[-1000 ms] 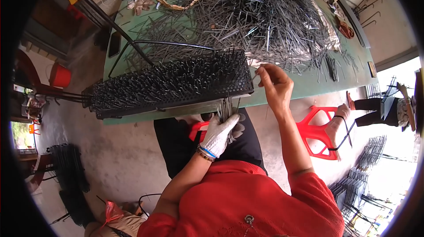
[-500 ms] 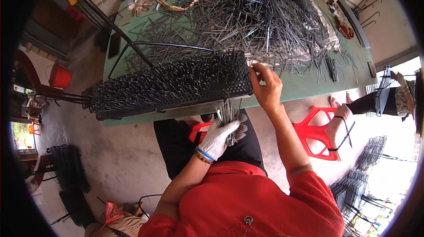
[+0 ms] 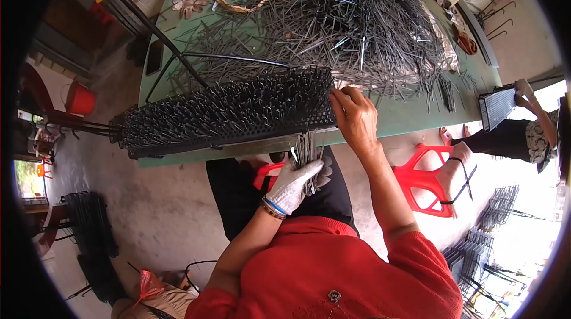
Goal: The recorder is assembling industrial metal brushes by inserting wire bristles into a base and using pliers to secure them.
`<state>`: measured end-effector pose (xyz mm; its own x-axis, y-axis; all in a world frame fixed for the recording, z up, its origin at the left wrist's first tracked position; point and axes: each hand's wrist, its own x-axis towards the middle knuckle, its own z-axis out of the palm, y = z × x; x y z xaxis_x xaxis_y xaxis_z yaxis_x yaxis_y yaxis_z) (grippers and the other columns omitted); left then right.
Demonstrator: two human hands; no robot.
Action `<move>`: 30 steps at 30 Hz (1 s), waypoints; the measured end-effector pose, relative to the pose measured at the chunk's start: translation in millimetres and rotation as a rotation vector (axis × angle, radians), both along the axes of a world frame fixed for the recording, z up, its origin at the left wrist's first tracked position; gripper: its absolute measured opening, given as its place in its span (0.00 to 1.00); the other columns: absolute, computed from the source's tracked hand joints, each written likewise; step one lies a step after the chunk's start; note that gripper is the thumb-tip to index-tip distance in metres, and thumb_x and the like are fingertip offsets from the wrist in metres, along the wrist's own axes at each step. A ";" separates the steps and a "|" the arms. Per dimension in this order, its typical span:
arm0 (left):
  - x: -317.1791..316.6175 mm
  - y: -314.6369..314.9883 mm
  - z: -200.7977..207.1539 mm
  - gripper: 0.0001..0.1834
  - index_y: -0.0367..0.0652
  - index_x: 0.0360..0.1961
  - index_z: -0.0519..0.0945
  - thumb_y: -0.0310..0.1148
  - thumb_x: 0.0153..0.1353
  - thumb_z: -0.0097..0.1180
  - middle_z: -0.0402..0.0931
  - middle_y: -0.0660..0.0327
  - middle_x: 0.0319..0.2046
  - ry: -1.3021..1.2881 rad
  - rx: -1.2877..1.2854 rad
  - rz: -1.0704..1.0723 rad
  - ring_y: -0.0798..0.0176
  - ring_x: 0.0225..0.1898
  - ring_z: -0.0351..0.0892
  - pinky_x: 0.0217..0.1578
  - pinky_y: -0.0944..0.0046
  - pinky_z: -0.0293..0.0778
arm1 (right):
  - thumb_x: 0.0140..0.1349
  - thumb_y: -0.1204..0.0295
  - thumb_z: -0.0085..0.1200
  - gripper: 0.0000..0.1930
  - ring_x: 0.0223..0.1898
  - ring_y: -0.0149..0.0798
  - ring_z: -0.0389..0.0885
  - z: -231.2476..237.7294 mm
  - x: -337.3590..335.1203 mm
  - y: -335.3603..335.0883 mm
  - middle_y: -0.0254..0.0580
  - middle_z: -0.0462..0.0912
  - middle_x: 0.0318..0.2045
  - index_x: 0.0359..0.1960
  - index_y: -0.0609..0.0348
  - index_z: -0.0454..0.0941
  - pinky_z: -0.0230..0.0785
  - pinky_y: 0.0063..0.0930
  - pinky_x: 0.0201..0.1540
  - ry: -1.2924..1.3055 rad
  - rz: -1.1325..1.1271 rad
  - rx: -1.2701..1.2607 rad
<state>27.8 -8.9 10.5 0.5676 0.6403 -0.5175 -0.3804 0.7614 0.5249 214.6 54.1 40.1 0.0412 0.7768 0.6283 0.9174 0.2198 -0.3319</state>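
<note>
A long black perforated metal rack (image 3: pixel 238 131) lies along the table's near edge, bristling with several rows of thin dark metal strips (image 3: pixel 220 105). My left hand (image 3: pixel 291 185), in a white knitted glove, closes around a bundle of thin grey metal strips (image 3: pixel 307 155), which points up just in front of the rack's right part. At the rack's right end is my bare right hand (image 3: pixel 355 115). Its thumb and fingers are pinched together against the upper corner, and whatever sits between the fingertips is too small to make out.
Behind the rack, a big heap of loose metal strips (image 3: pixel 369 27) covers much of the green table (image 3: pixel 410 118). Gloves (image 3: pixel 191 2) lie at the far left. A red stool (image 3: pixel 419 182) stands at right, near another person holding a dark panel (image 3: pixel 498 109). A black bar (image 3: pixel 148 27) rises beyond the rack.
My right hand has shifted slightly left and down against the rack's end. The other person's panel at right has swung into fuller view. My left hand stays almost still.
</note>
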 end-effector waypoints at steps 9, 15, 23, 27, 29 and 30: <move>-2.1 -1.2 -2.2 0.08 0.37 0.42 0.77 0.28 0.62 0.56 0.80 0.58 0.30 0.067 -0.027 0.031 0.63 0.30 0.82 0.32 0.64 0.82 | 0.56 0.75 0.58 0.08 0.25 0.46 0.79 -9.1 -4.5 -5.6 0.42 0.80 0.26 0.38 0.60 0.80 0.70 0.36 0.30 0.357 -0.050 -0.122; -1.8 -0.2 -0.5 0.07 0.36 0.40 0.78 0.28 0.62 0.56 0.80 0.57 0.28 0.068 -0.037 0.030 0.62 0.29 0.82 0.32 0.64 0.82 | 0.56 0.79 0.58 0.10 0.20 0.34 0.76 -12.7 1.1 -3.6 0.42 0.81 0.31 0.40 0.61 0.80 0.69 0.25 0.25 0.190 0.065 -0.037; -0.3 0.1 1.1 0.08 0.36 0.42 0.76 0.27 0.63 0.55 0.79 0.59 0.32 0.047 0.035 0.107 0.62 0.32 0.82 0.33 0.64 0.82 | 0.58 0.76 0.60 0.06 0.23 0.27 0.77 9.3 -7.4 -30.5 0.39 0.82 0.29 0.36 0.64 0.81 0.68 0.22 0.24 0.507 0.072 -0.241; 3.7 1.9 5.7 0.08 0.36 0.43 0.76 0.26 0.63 0.54 0.79 0.59 0.33 0.033 0.078 0.117 0.62 0.33 0.82 0.33 0.64 0.82 | 0.61 0.66 0.60 0.14 0.25 0.24 0.77 0.6 -9.5 -47.6 0.43 0.84 0.28 0.39 0.67 0.81 0.68 0.20 0.26 0.721 0.150 -0.688; 4.9 2.6 7.3 0.09 0.36 0.44 0.76 0.27 0.64 0.53 0.79 0.59 0.34 0.049 0.116 0.103 0.62 0.33 0.82 0.33 0.64 0.82 | 0.61 0.66 0.60 0.15 0.25 0.25 0.76 -4.6 -11.7 -49.4 0.40 0.84 0.28 0.38 0.69 0.81 0.68 0.19 0.26 1.116 0.175 -0.676; 4.4 2.2 5.4 0.09 0.36 0.44 0.76 0.27 0.64 0.53 0.79 0.59 0.34 0.050 0.118 0.104 0.62 0.33 0.82 0.33 0.64 0.82 | 0.61 0.69 0.60 0.13 0.24 0.24 0.76 -0.7 -8.0 -49.0 0.38 0.84 0.28 0.38 0.70 0.80 0.68 0.18 0.25 1.146 0.148 -0.666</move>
<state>32.1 -6.7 15.9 0.4704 0.7522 -0.4614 -0.4249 0.6513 0.6287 206.6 5.1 39.3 0.1770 0.9629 -0.2036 0.0315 -0.2123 -0.9767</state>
